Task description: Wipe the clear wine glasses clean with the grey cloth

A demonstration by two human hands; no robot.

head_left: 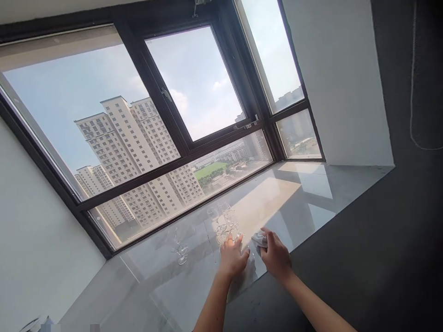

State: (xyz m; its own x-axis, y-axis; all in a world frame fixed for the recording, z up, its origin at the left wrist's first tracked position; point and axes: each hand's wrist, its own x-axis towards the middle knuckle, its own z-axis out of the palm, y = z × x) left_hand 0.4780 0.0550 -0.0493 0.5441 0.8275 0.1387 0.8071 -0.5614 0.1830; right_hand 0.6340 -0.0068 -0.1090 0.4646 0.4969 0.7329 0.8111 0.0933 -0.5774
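Observation:
My left hand (233, 257) is over the pale stone windowsill (194, 281), its fingers apart and its thumb held out to the side. Just beyond its fingertips is a cluster of clear stemmed glasses (221, 227); whether the fingers touch the nearest one, I cannot make out. To the right, my right hand (276, 257) is closed around a crumpled whitish cloth (259, 240), close to the sill's front edge. Another clear stemmed glass (180, 252) stands apart from the cluster, on the left.
A dark-framed window (188, 147) borders the back of the sill, with tall buildings outside. White walls (349, 87) close in both sides. Sunlight and reflections streak the glossy stone. At the lower left corner, a partly visible round object (32, 324) shows.

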